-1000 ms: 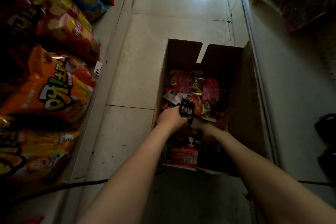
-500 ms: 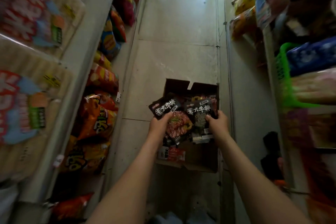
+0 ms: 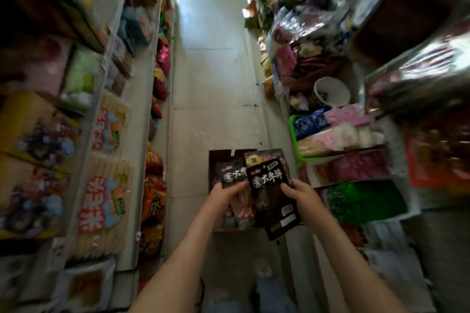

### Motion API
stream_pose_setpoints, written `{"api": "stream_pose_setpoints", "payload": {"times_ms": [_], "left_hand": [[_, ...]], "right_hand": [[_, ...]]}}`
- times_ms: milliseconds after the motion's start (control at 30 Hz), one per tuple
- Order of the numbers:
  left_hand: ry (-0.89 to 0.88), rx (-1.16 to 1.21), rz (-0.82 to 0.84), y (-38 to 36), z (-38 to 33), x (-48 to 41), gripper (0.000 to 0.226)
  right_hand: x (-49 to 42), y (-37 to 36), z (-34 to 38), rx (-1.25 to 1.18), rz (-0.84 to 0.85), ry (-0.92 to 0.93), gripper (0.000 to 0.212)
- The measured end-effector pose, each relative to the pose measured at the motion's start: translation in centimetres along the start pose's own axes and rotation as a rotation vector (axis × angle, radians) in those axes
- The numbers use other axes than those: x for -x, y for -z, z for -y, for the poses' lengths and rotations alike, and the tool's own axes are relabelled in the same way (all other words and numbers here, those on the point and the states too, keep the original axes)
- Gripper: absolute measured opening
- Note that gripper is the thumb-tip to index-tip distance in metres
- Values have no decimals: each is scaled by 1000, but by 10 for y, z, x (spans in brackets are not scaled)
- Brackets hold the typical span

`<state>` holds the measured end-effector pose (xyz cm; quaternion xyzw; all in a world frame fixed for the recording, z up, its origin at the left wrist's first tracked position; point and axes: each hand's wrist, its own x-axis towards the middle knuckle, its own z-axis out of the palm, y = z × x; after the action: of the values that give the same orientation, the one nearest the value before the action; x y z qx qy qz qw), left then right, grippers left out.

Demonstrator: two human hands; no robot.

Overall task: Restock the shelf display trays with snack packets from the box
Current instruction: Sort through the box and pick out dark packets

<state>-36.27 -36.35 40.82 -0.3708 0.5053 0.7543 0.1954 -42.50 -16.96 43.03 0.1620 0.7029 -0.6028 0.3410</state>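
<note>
1. We hold our left hand (image 3: 225,195) out in front of us. Its grip pinches a black packet (image 3: 232,173) by the lower edge, with the thumb on the printed face
2. Our right hand (image 3: 302,195) has its grip closed on the right edge of a second black packet (image 3: 270,185). A brown-topped packet (image 3: 263,156) stands just behind, and we cannot tell whether the same grip holds it
3. Both black packets are upright and side by side with their edges overlapping, in the air above the cardboard box (image 3: 216,160)
4. The box stands open on the aisle floor (image 3: 213,84); more packets show dimly inside it
5. On the right-hand shelf we see a white tray (image 3: 311,173) of pink-red packets, green packets (image 3: 366,201) in the tray nearer us, and a green basket (image 3: 293,134) beyond
6. On the left are large bags of crackers (image 3: 104,206), with orange crisp bags (image 3: 152,201) low down
</note>
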Motion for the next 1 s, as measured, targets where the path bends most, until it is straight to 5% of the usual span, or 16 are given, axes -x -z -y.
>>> {"api": "stream_pose_setpoints", "payload": {"times_ms": [133, 300, 500, 667, 900, 1000], "left_hand": [[21, -68, 224, -58, -27, 87, 23], [259, -156, 441, -124, -19, 155, 64], [226, -451, 608, -198, 26, 228, 46], [124, -530, 693, -234, 83, 271, 41], [103, -568, 673, -257, 194, 342, 31], [98, -559, 681, -259, 231, 356, 32]], "right_hand": [[103, 26, 12, -87, -175, 29, 21], [208, 55, -13, -182, -490, 102, 12], [307, 85, -60, -521, -639, 171, 54], [366, 100, -104, -412, -690, 95, 99], [458, 131, -201, -390, -704, 43, 87], [488, 146, -228, -606, -708, 12, 71]]}}
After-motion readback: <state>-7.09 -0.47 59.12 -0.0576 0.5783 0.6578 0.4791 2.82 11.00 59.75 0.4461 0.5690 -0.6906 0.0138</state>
